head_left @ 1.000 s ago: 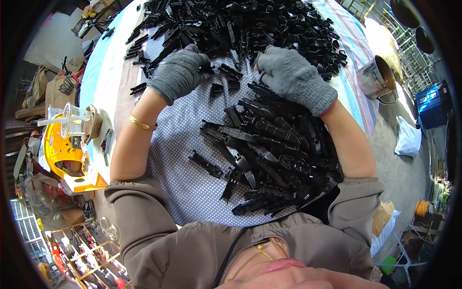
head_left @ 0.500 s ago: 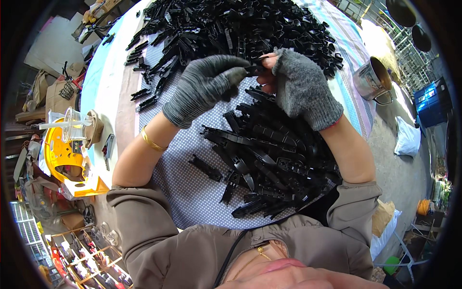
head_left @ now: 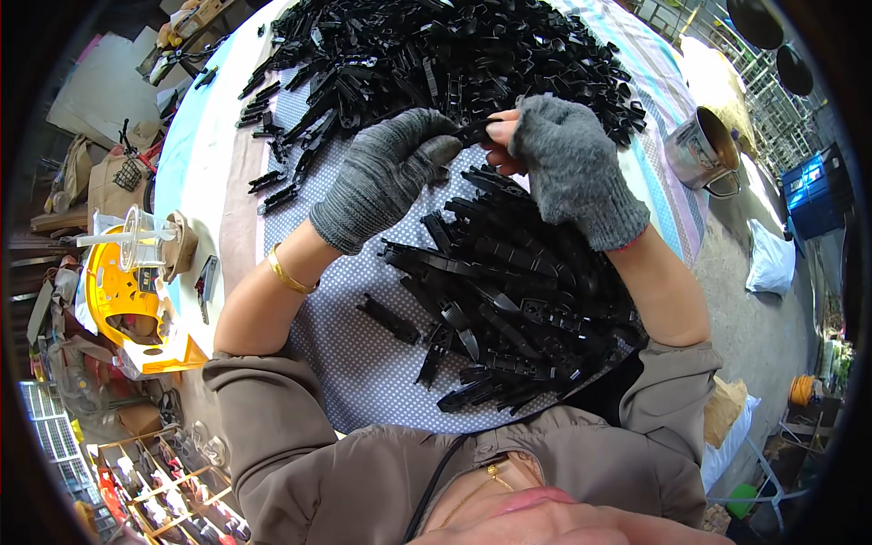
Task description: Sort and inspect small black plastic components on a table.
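Toward twelve o'clock, the gloved left hand point(head_left: 381, 174) and right hand point(head_left: 579, 168) pinch a black plastic part point(head_left: 472, 133) finger-to-thumb.

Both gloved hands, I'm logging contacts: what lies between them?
In the head view, a small black part lies between the left hand and the right hand, held by both.

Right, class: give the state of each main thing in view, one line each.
Black part, held, partly hidden
Left hand, gloved, gripping that part
Right hand, gloved, fingertips bare, gripping it
Far heap of black pieces, loose
Near heap of black pieces, loose
Dotted cloth, spread out
Metal mug, open-topped
Bracelet, worn
White bag, lying on floor
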`<state>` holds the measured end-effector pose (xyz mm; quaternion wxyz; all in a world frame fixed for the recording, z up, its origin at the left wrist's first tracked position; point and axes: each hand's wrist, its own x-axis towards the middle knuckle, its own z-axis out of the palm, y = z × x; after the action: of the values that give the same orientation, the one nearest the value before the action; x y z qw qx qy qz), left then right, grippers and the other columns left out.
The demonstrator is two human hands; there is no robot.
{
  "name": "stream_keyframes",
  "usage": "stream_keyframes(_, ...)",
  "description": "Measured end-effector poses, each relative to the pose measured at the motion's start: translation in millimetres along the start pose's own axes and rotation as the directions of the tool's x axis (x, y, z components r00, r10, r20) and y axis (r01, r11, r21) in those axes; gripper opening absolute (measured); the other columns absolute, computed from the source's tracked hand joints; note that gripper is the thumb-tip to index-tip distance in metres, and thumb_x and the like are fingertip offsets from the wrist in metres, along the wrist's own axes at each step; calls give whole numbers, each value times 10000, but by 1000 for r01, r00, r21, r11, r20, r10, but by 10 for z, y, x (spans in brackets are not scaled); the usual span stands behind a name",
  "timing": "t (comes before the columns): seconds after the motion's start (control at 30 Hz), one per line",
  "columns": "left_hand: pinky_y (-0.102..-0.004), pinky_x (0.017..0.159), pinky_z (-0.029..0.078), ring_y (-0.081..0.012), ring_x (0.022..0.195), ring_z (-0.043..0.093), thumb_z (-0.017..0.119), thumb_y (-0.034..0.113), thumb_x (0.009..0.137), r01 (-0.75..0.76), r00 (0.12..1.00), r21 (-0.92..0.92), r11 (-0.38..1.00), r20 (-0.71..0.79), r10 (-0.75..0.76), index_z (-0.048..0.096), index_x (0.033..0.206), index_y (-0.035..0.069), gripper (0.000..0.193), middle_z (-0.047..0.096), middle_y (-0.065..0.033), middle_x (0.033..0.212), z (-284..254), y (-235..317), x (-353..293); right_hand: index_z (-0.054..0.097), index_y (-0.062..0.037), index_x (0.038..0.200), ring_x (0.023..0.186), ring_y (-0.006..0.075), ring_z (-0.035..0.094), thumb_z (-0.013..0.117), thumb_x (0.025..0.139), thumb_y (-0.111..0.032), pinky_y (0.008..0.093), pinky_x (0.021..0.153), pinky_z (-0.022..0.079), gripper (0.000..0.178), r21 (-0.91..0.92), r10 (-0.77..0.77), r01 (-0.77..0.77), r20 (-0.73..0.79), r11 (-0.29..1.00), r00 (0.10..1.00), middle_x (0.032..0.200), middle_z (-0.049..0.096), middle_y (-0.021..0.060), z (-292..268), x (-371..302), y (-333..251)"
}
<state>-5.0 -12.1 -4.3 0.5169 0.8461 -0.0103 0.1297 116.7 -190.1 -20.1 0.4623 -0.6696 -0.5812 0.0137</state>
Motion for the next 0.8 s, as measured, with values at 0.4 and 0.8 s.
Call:
stream_keyframes(0.4, -341, 651, 476, -260, 695, 585, 564, 182, 845, -237, 962, 113, 965, 164, 217, 593, 1038, 58, 231, 610, -138, 808, 278, 102, -167, 490, -3, 1142, 914, 214, 602, 481, 866, -285, 313, 784, 511, 395, 293, -41, 8, 105, 956, 994, 948, 599, 136, 223, 189, -390)
stream_keyframes(0.8, -377, 703, 488, -268, 763, 593, 640, 362, 768, -319, 939, 438, 841, 264, 218, 508, 1166, 88, 501, 583, -144, 926, -120, 273, -582, 598, 8, 974, 739, 143, 571, 501, 864, -414, 281, 693, 464, 447, 420, 335, -383, 186, 823, 924, 831, 609, 86, 36, 317, -103)
